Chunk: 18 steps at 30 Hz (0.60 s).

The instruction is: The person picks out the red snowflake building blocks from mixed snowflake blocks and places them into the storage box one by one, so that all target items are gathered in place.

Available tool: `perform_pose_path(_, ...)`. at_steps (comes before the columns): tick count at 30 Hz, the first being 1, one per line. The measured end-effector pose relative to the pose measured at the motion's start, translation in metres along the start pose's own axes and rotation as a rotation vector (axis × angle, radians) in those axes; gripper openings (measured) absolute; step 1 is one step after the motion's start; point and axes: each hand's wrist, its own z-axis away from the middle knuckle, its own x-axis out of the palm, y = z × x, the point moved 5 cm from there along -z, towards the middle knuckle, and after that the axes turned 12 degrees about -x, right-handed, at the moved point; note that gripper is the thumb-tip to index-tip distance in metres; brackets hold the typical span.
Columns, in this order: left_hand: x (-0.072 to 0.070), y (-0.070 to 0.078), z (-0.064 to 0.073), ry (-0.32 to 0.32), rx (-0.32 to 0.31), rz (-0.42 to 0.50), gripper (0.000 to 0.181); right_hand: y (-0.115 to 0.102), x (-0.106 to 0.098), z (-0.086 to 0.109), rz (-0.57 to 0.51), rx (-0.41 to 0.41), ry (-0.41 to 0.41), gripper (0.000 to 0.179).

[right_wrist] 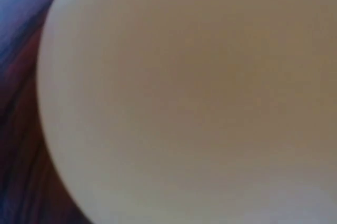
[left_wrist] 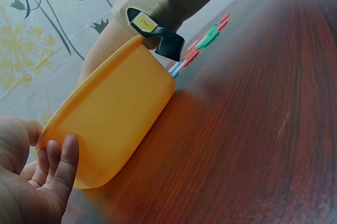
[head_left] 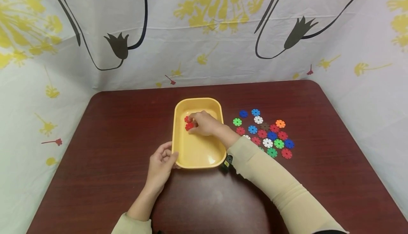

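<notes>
Left hand (head_left: 162,161) has hold of the yellow tray (head_left: 199,152) at its near left corner: thumb at the rim, other fingers bent against the outer wall. Right hand (head_left: 205,124) is inside the tray, reaching over its right side; fingers bent, thumb and fingertips partly spread, right at two red discs. Upper red disc (head_left: 187,119) sits by the fingertips, lower red disc (head_left: 189,126) by the thumb. Cannot tell if either disc is pinched or just touched.

Tray is on the dark red desk (head_left: 121,138), roughly mid-desk, between the arms. Loose notched discs (head_left: 262,133) lie on the desk right of the tray: red, blue, green, white, plus an orange disc (head_left: 280,123) and a brown disc (head_left: 264,126). Some partly hidden behind the right sleeve (head_left: 271,166). Black wrist device (left_wrist: 168,45) with a yellow label on the right wrist, just beside the tray rim. Printed cloth (head_left: 197,71) behind the desk. Right wrist view: blurred pale surface fills most of it, hand not readable there.
</notes>
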Motion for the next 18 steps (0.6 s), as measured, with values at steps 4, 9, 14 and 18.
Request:
perform_pose_path(4, 0.0, 0.0, 0.0, 0.007, 0.0, -0.002, 0.04, -0.001, 0.0, 0.0, -0.008, -0.01, 0.0, 0.032)
perform_pose_path(9, 0.0, -0.001, -0.001, 0.007, -0.015, 0.004, 0.04, -0.003, -0.002, 0.0, -0.004, -0.04, 0.012, 0.03)
perform_pose_path(14, 0.0, -0.001, -0.001, 0.006, -0.022, 0.004, 0.041, -0.007, -0.006, 0.0, -0.039, -0.08, 0.056, 0.028)
perform_pose_path(18, 0.0, -0.001, 0.0, 0.008, -0.022, 0.002, 0.041, -0.01, -0.014, 0.002, -0.079, -0.108, 0.124, 0.026)
